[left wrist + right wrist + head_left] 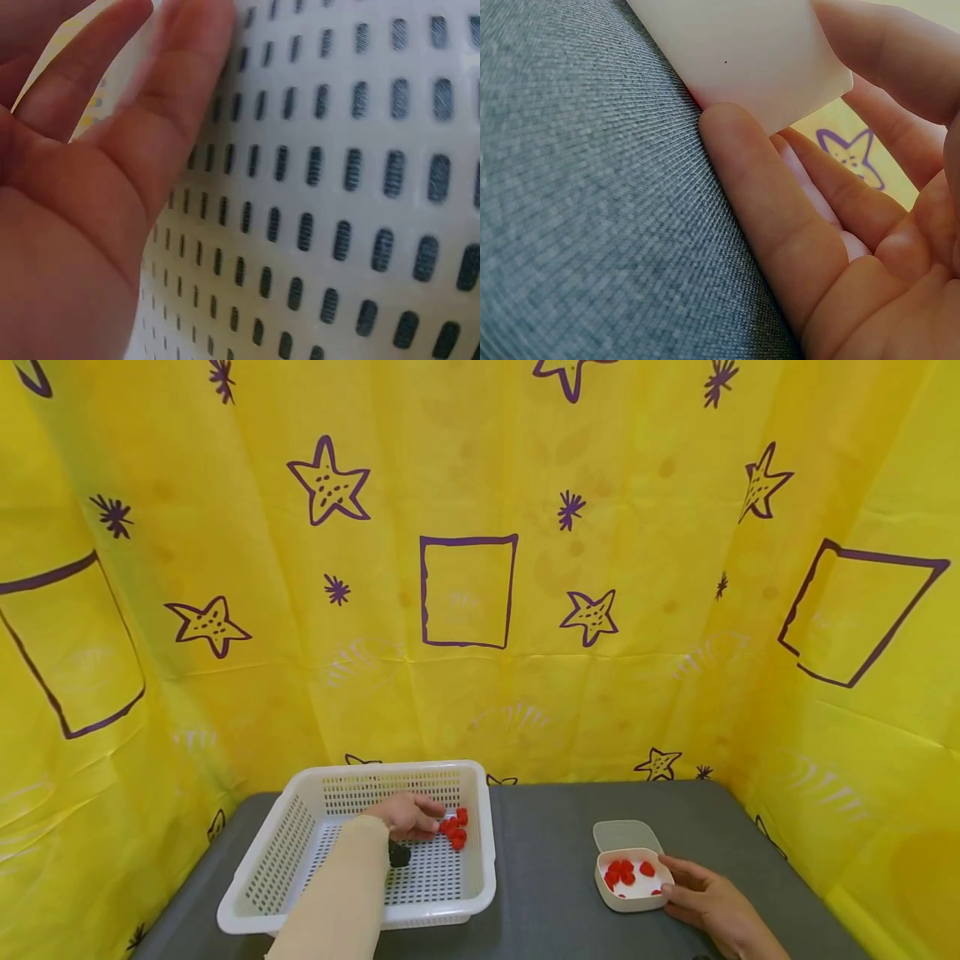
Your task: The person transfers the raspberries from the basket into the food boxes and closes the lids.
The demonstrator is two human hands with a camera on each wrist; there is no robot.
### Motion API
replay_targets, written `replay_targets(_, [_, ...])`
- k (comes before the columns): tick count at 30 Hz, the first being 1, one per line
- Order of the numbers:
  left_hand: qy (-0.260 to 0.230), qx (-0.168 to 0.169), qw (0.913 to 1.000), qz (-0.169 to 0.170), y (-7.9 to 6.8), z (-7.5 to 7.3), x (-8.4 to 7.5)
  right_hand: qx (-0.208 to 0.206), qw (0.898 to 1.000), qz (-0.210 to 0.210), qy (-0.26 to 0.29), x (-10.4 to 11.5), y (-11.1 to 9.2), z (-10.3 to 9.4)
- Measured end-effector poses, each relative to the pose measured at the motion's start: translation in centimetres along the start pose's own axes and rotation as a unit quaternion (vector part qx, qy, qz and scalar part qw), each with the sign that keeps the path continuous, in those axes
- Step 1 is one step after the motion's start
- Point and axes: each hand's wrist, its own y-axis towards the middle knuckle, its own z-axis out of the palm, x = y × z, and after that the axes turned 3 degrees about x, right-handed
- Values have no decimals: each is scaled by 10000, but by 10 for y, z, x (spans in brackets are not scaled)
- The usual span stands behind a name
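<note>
In the head view, a white plastic basket [487, 852] stands on the left of the table. My left hand [407, 816] reaches into it, fingers beside several small red pieces [452, 828] at the basket's right side. The left wrist view shows those fingers fairly straight near the slotted wall, with nothing visible in them. To the right stands a small cream box [633, 904], its translucent lid [626, 835] folded back. Several red pieces [622, 870] lie inside. My right hand [708, 902] holds the box's right side, thumb at the rim and other fingers lower against the wall.
A dark grey table [547, 860] carries the basket and the box. Yellow curtains [465, 710] with purple stars and squares enclose it at the back and on both sides. A small black device [400, 854] sits at my left wrist.
</note>
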Motion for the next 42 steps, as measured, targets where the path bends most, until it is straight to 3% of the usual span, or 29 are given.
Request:
replay_targets(7, [74, 170, 9997, -129, 1, 5, -2, -59, 10000, 22, -9, 2, -1, 2])
replay_targets(16, [32, -143, 9996, -235, 9, 6, 7, -192, 9998, 57, -51, 3, -1, 5])
replay_targets(23, [-75, -308, 9993, -195, 8, 6, 0, -29, 10000, -77, -37, 2, -2, 2])
replay_targets(29, [-703, -378, 9966, 197, 9, 3, -19, -2, 9999, -126, -31, 1, -2, 1])
replay_targets(37, [-849, 321, 9923, 843, -3, 6, -61, -114, 9999, -21, -43, 2, -1, 4])
replay_targets(42, [-876, 619, 9856, 1308, -14, 21, -89, -116, 9999, -12, -25, 2, -1, 3])
